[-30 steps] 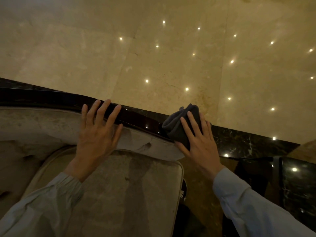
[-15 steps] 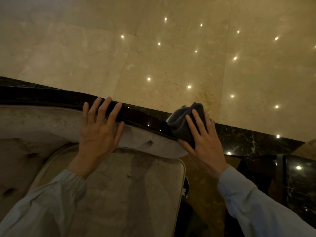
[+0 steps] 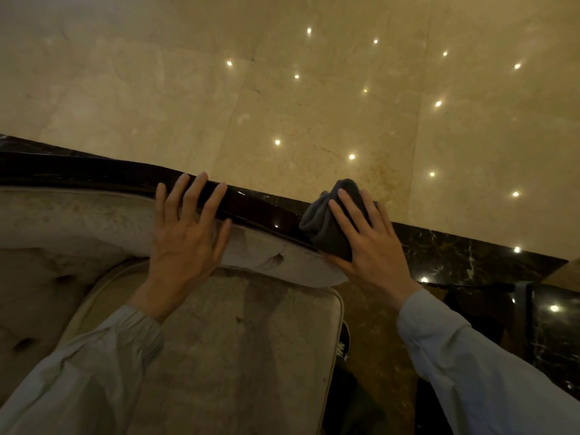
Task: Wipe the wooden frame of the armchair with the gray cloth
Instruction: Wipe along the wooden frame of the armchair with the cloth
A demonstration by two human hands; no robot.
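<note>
The armchair's dark glossy wooden frame (image 3: 257, 206) runs as a curved rail from the left edge toward the middle right, above the pale upholstered arm. A bunched gray cloth (image 3: 326, 224) sits on the rail's right end. My right hand (image 3: 367, 243) lies flat on the cloth, fingers spread, pressing it onto the wood. My left hand (image 3: 185, 233) rests flat on the padded arm with its fingertips on the rail, holding nothing.
A beige seat cushion (image 3: 238, 356) with piping fills the lower middle. Polished tan marble floor (image 3: 282, 89) with light reflections lies beyond, edged by a dark marble band (image 3: 470, 259). A dark shoe (image 3: 343, 340) shows beside the cushion.
My right hand with the cloth has slid a little to the right along the rail. My left hand has stayed in place.
</note>
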